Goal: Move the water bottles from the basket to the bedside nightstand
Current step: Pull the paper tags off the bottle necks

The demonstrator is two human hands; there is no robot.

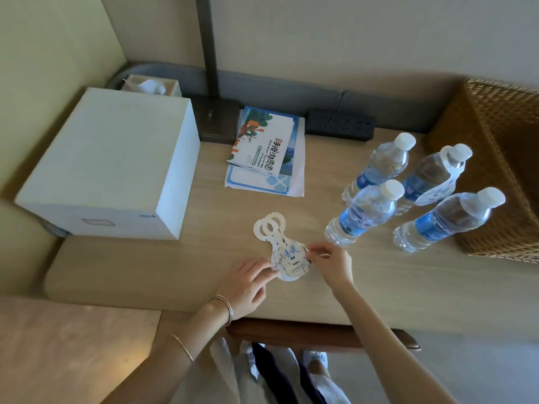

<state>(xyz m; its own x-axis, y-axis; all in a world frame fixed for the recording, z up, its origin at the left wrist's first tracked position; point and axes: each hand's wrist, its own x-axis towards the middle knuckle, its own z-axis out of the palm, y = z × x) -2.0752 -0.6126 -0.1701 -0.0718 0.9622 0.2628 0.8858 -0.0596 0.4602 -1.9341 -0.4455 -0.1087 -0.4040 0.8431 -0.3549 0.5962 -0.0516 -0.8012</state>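
Pale wood fills my head view: the bedside counter [379, 287] runs along a cream wall, with a large white cardboard box [110, 158] at its left, a stack of printed paper brochures [265, 150] in the middle and a black power strip [341, 123] at the back. Four clear plastic water bottles [364, 214] with white caps and blue labels stand upright in a tight cluster on the counter, just beside the brown woven wicker basket [495, 141] at the right, so I judge the transfer done. The back right bottle wears a paper collar on its neck; the others look bare. My left hand [250, 282] and right hand [329, 265] each pinch an edge of the white-and-blue card tags [287, 252] with ring holes, held low over the counter, probably to be squared up before being looped over a neck.
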